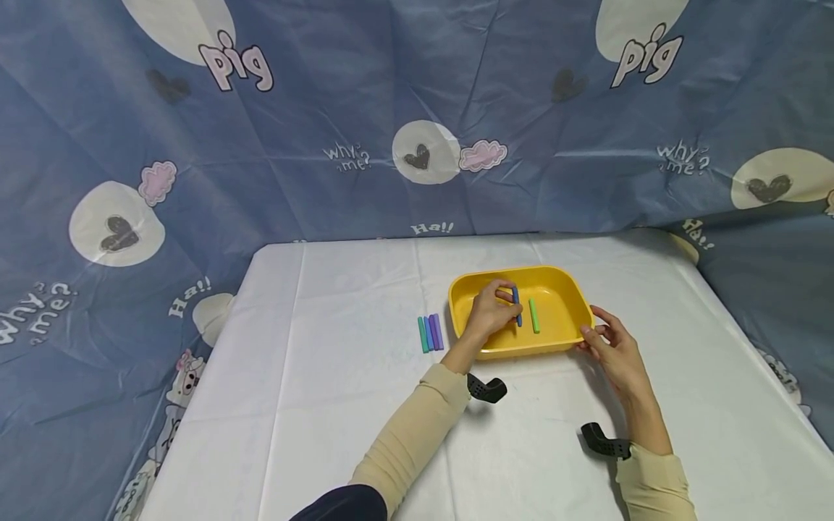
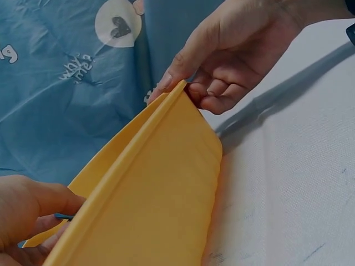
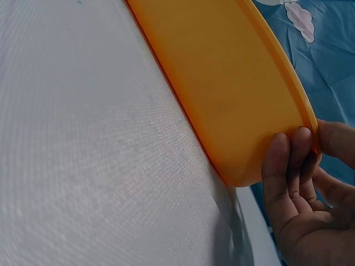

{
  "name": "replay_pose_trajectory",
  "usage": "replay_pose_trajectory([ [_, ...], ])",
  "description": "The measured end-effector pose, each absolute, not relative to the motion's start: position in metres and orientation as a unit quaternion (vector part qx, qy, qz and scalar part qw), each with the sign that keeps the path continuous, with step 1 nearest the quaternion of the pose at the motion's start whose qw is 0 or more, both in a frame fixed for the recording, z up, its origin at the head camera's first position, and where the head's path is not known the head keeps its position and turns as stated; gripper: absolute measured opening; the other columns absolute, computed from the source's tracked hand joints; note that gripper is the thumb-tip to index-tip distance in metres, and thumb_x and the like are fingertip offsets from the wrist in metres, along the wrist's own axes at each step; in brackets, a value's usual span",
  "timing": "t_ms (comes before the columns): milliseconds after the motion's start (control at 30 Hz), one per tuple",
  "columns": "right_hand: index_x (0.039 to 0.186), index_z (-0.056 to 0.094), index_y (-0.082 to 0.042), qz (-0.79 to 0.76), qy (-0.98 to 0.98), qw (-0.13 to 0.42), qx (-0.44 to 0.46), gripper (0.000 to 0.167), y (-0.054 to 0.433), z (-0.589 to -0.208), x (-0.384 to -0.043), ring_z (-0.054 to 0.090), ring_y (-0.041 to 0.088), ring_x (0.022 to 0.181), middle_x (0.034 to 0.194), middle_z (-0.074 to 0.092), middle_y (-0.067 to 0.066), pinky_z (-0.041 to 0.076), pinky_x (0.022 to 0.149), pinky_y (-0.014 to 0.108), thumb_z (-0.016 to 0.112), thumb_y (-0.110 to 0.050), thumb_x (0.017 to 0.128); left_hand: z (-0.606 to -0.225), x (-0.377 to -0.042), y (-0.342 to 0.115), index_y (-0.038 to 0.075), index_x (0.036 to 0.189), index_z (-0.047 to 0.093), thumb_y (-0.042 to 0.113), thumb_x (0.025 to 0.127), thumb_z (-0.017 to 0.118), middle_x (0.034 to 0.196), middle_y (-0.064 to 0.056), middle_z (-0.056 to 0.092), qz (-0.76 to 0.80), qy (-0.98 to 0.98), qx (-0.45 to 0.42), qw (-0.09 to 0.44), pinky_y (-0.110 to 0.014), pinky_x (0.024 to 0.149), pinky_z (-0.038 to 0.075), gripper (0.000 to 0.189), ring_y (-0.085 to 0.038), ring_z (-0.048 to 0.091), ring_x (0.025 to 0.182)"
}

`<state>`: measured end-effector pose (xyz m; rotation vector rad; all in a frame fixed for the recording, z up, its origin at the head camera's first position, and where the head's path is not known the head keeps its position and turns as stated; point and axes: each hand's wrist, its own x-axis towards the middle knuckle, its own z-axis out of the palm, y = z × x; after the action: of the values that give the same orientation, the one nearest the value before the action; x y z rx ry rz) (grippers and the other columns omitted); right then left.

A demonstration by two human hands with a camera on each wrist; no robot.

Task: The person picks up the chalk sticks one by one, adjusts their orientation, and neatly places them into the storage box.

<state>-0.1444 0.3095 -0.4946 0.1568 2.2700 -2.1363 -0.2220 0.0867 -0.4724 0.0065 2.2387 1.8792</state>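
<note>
A yellow tray (image 1: 559, 304) with raised walls stands on the white-covered table. Inside it, my left hand (image 1: 490, 311) pinches a slim blue stick (image 1: 517, 307) between thumb and fingers, held roughly lengthwise over the tray floor. Just right of that, a light green stick (image 1: 534, 316) lies in the tray. At the tray's near right corner my right hand (image 1: 615, 354) grips the rim, thumb on top and fingers against the outer wall (image 3: 222, 88). In the left wrist view the near wall hides part of the left hand and most of the blue stick.
Left of the tray several sticks lie side by side on the white cloth (image 1: 352, 405): a green stick (image 1: 423, 335), a blue stick (image 1: 428, 333) and purple ones (image 1: 438, 331). A blue printed curtain (image 1: 365, 195) hangs behind the table. Each wrist wears a black mount (image 1: 487, 389).
</note>
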Motion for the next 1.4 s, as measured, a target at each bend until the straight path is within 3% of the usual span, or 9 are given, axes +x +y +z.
replay_pose_trajectory([
  [367,0.146,0.029,-0.004,-0.687,0.725,0.005,0.054,0.064,0.31,-0.494,-0.145,0.063,0.004,0.072,0.092,0.054,0.001,0.056,0.071,0.019,0.061,-0.012,0.092,-0.473,-0.225,0.093,0.008,0.117,0.06,-0.001,0.078,0.071,0.087,-0.006,0.06,0.618,0.779,0.004,0.107,-0.034,0.062,0.059,0.042,-0.014,0.059,0.059],
  [600,0.146,0.03,-0.004,-0.679,0.732,0.004,0.058,0.063,0.31,-0.496,-0.144,0.062,0.003,0.071,0.089,0.053,-0.004,0.056,0.071,0.018,0.06,-0.013,0.092,-0.479,-0.224,0.101,0.009,0.115,0.061,0.001,0.077,0.073,0.084,-0.005,0.06,0.598,0.794,0.002,0.106,-0.031,0.058,0.058,0.04,-0.013,0.059,0.058],
  [833,0.146,0.03,-0.003,-0.683,0.729,0.005,0.053,0.062,0.309,-0.498,-0.144,0.063,0.004,0.073,0.091,0.052,-0.002,0.056,0.071,0.019,0.059,-0.011,0.092,-0.477,-0.222,0.102,0.009,0.115,0.06,0.001,0.077,0.073,0.084,-0.005,0.06,0.591,0.799,-0.01,0.109,-0.034,0.06,0.059,0.041,-0.021,0.064,0.063],
  [1100,0.146,0.03,-0.004,-0.695,0.717,0.001,0.05,0.062,0.308,-0.494,-0.144,0.063,0.004,0.072,0.09,0.052,-0.002,0.056,0.071,0.018,0.06,-0.011,0.092,-0.474,-0.225,0.106,0.007,0.115,0.06,0.003,0.078,0.072,0.083,-0.006,0.062,0.561,0.822,0.0,0.103,-0.023,0.052,0.054,0.039,-0.01,0.059,0.056],
  [1400,0.146,0.031,-0.005,-0.695,0.717,0.001,0.054,0.063,0.309,-0.496,-0.144,0.062,0.003,0.072,0.091,0.052,-0.001,0.056,0.071,0.017,0.061,-0.012,0.091,-0.477,-0.228,0.113,0.008,0.112,0.06,0.006,0.077,0.074,0.084,-0.005,0.065,0.513,0.851,-0.012,0.113,-0.019,0.052,0.051,0.037,-0.01,0.06,0.057],
])
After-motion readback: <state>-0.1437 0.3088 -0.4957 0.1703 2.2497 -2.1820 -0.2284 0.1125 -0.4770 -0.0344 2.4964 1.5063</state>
